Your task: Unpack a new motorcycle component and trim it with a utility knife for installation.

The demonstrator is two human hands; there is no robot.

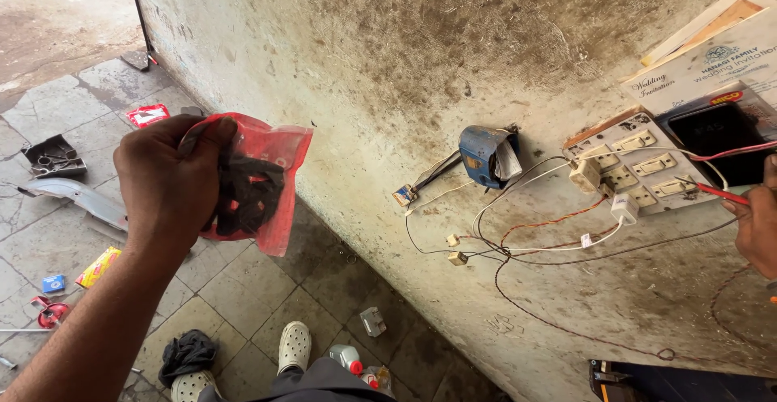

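From the head camera, the left hand [170, 179] is raised at about nine o'clock in the picture, fingers closed around the top of a red plastic bag [263, 179]. The bag hangs in the air in front of the stained wall [388, 62], and dark, tangled black pieces show through its thin film. The forearm runs down to seven o'clock.

At three o'clock the right hand [759, 224] comes in from the edge, only partly in view; it pinches a thin red wire [720, 194] that leads to the white socket board [639, 167] fixed on the wall. A white plug [624, 208] sits in the board, and loose white, black and red wires [518, 244] trail from it toward the middle. A blue metal box [486, 155] is mounted on the wall just left of the board.

Down at six o'clock a white clog [294, 345] stands on the tiled floor [243, 289], with a dark rag [188, 353] beside it and a small bottle with a red cap [348, 359] just to its right.
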